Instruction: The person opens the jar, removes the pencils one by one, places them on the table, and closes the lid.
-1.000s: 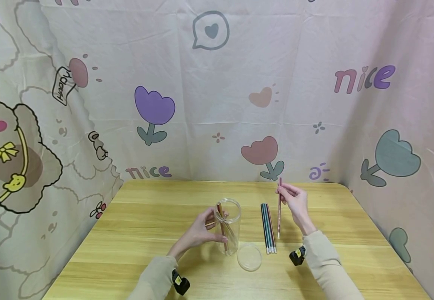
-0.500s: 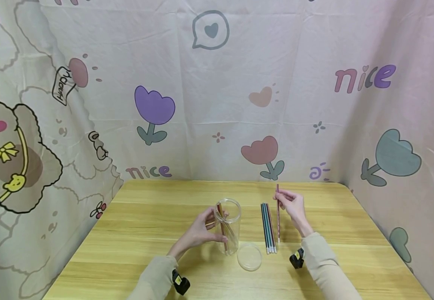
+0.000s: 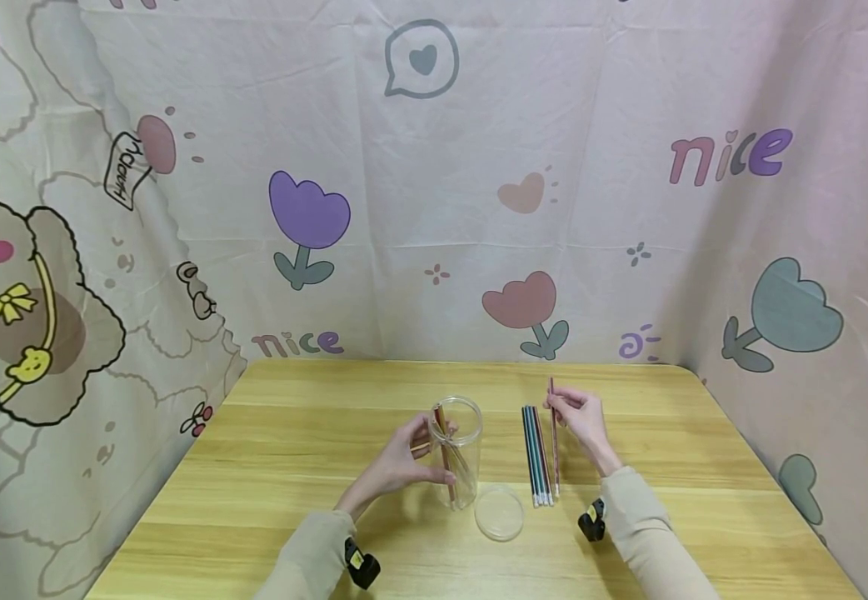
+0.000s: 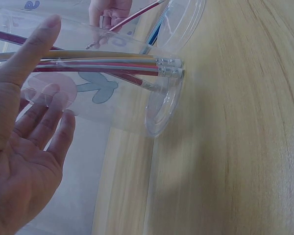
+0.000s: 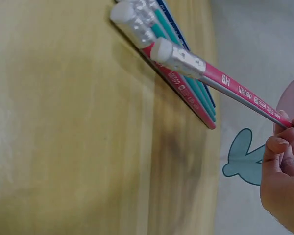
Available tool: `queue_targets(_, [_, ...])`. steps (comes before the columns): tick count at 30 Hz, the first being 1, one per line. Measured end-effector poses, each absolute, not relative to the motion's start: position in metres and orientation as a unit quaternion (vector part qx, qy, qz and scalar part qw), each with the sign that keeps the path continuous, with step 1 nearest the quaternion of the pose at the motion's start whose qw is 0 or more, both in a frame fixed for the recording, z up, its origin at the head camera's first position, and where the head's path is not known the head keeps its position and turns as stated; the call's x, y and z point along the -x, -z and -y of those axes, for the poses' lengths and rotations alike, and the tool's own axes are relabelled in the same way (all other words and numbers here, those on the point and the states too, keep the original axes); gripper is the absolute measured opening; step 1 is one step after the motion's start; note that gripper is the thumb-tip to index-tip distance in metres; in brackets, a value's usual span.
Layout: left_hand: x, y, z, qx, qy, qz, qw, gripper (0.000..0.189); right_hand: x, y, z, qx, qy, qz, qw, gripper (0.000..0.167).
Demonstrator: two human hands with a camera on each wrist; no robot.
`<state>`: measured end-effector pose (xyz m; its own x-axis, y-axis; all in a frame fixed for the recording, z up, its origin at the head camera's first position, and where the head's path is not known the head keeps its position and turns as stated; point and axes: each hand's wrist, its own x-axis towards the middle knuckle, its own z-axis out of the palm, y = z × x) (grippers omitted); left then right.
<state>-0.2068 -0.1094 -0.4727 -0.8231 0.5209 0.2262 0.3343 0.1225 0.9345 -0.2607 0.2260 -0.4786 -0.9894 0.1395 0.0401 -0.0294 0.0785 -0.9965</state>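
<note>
Pencils (image 4: 112,64) inside clear jar (image 3: 467,468)

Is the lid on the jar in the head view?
No, the round clear lid lies on the table beside the open-topped jar.

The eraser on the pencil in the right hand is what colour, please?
White; the eraser shows best in the right wrist view.

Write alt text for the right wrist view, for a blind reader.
A right hand pinches a red HB pencil, away from its white eraser. Beyond, red, teal and blue pencils lie together on a wooden table.
</note>
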Motion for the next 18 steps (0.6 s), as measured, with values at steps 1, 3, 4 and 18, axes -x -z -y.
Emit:
queue_targets(1, [0.2068,0.4727,0.1094,-0.287,-0.598,-0.745,0.078,0.073,0.2610,0.4795,-0.2263,0.039,-0.675,0.734,0.059,0.037])
queue_targets(3, [0.2068,0.4727,0.1094,-0.287,-0.598,-0.744,0.079,0.074,0.2615,0.4810,-0.2266,0.042,-0.670,0.740,0.052,0.039])
queue_targets(4, [0.2068,0.4727,0.1095,-0.288,-0.598,-0.744,0.079,0.074,0.2616,0.4818,-0.2269,0.042,-0.667,0.742,0.049,0.039])
queue_targets(18, [0.2068,0.4737,0.1094,-0.286,-0.598,-0.745,0.079,0.073,0.2627,0.4889,-0.2257,0.047,-0.648,0.760,0.023,0.041])
